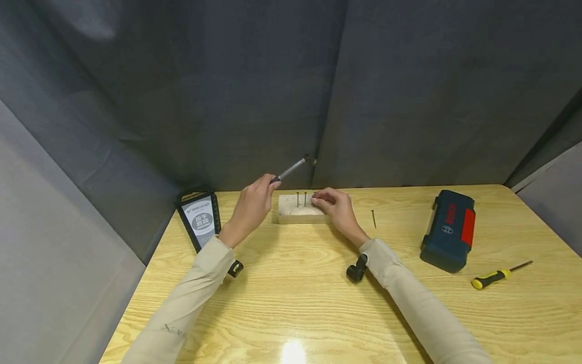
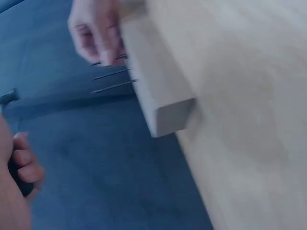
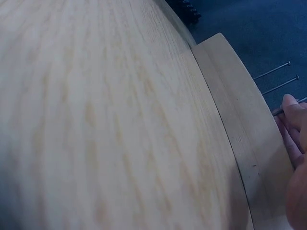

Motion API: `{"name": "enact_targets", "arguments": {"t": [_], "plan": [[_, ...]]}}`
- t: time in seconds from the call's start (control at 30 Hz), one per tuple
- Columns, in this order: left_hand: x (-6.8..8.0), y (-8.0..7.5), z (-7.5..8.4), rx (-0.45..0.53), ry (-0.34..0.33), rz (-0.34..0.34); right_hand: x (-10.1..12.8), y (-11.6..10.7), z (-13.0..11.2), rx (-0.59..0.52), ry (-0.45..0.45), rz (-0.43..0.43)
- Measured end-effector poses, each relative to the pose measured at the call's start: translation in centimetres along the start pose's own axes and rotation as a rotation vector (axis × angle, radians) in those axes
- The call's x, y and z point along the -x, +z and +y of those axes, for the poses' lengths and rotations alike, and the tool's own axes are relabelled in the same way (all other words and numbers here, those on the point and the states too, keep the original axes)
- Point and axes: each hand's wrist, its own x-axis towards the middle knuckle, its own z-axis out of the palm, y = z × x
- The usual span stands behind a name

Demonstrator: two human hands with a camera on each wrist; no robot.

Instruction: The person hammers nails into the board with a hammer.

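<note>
With our left hand (image 1: 254, 203) gripping a silver-shafted hammer (image 1: 291, 169) above the pale oblong wooden block (image 1: 300, 219), poor aim could bruise our right hand (image 1: 337, 208), pinching a thin metal nail (image 3: 277, 113).

the left sleeve (image 1: 182, 303) is creased beige cloth; dark lettering (image 1: 174, 329) on it is partly lost in folds; a small black device (image 1: 235, 268) with a pale patch sits beside its cuff (image 1: 215, 256); across from the left sleeve, the right sleeve (image 1: 418, 298) is also beige, a rounded black gadget (image 1: 356, 269) near its end
</note>
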Motion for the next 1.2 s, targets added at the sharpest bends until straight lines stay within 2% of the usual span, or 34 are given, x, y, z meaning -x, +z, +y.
{"name": "enact_targets", "arguments": {"t": [0.07, 0.13, 0.17, 0.3, 0.37, 0.47, 0.6, 0.93, 1.1, 1.2], "plan": [[-0.3, -0.3, 0.2, 0.037, -0.004, 0.068, 0.1, 0.0, 0.0, 0.001, 0.000, -0.003], [-0.2, -0.2, 0.2, 0.047, -0.018, 0.054, 0.0, 0.0, 0.1, 0.001, 0.001, -0.001], [0.1, 0.0, 0.2, 0.033, -0.024, 0.012, 0.0, 0.0, 0.1, -0.003, 0.002, 0.001], [1.5, 1.1, -0.3, -0.030, -0.081, -0.234, -0.1, 0.0, 0.1, -0.012, 0.002, 0.008], [2.0, 1.5, -0.5, -0.039, -0.117, -0.287, -0.1, 0.0, 0.1, -0.016, -0.002, 0.006], [2.4, 1.6, -0.8, -0.014, -0.149, -0.251, -0.1, 0.1, 0.0, -0.013, -0.010, 0.006], [2.4, 1.6, -1.1, -0.030, -0.104, -0.191, -0.1, 0.0, 0.0, -0.007, -0.016, 0.013], [2.4, 1.7, -1.1, -0.051, -0.052, -0.212, -0.1, 0.1, -0.2, 0.005, -0.020, 0.008], [1.4, 0.9, -1.1, -0.098, 0.007, -0.229, -0.2, 0.2, -0.1, 0.009, -0.029, 0.019], [0.2, -0.1, -1.0, -0.095, 0.004, -0.204, -0.2, 0.2, 0.6, 0.019, -0.029, 0.021]]}}
